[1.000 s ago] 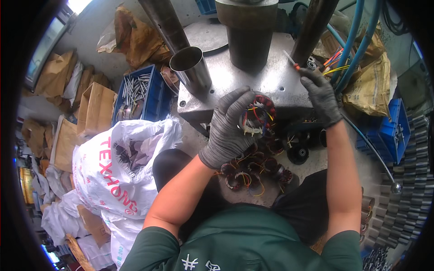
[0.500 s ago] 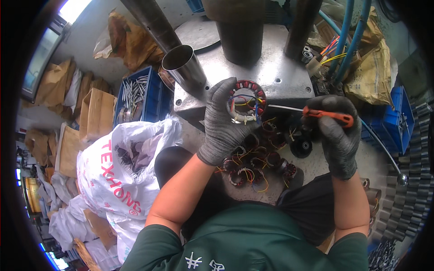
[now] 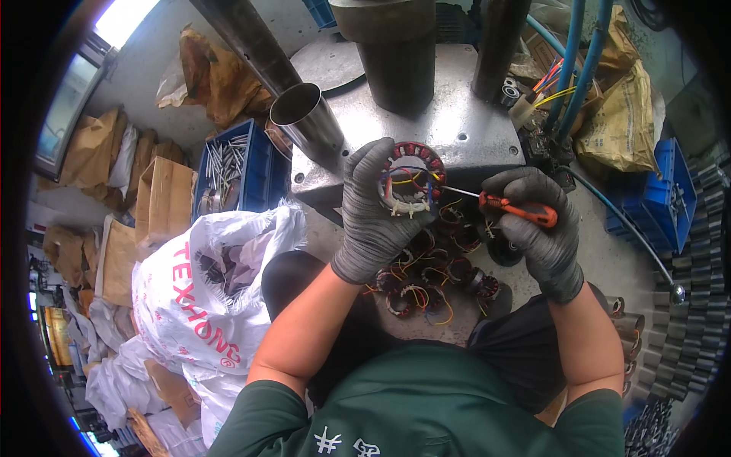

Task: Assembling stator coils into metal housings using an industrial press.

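Gloved hands (image 3: 364, 217) (image 3: 547, 236); wound ring (image 3: 431, 161) in left, screwdriver (image 3: 527, 209) in right

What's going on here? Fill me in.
A person's gloved left hand holds up a wire-wound ring with coloured leads. The gloved right hand grips an orange-handled screwdriver, its tip at the ring's right side; whether it touches is hard to tell. Similar rings lie on the floor below, and an open metal tube stands on the metal plate ahead.
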Action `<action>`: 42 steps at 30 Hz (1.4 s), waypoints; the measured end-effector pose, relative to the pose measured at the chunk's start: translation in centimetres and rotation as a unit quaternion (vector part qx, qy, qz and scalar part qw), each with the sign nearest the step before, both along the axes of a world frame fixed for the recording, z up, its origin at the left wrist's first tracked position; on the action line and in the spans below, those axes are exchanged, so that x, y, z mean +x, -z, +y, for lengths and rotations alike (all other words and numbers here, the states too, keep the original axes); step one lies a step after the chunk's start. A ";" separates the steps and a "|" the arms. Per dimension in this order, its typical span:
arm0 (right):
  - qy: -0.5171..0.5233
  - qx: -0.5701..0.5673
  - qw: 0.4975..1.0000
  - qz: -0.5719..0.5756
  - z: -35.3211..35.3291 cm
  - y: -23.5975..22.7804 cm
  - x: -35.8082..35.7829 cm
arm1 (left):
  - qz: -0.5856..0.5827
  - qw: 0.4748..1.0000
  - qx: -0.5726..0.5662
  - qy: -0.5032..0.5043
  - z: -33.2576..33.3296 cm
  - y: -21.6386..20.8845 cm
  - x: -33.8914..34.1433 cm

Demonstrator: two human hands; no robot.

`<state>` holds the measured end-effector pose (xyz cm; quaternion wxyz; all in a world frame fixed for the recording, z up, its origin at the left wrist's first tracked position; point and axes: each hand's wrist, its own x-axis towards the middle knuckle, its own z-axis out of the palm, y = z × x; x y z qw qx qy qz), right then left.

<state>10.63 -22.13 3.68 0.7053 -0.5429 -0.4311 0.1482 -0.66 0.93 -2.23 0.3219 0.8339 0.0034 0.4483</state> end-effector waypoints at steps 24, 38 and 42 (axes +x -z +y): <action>-0.039 0.019 0.994 0.102 0.2 0.3 1.0 | 0.031 0.998 0.045 -0.005 0.6 -0.4 -0.3; -0.046 -0.107 0.989 0.093 -1.1 0.2 2.3 | 0.022 0.996 0.081 0.028 -0.4 -0.1 0.3; -0.034 -0.064 0.988 0.140 -0.4 -0.4 2.2 | 0.028 0.996 0.071 0.037 0.1 -0.1 -0.1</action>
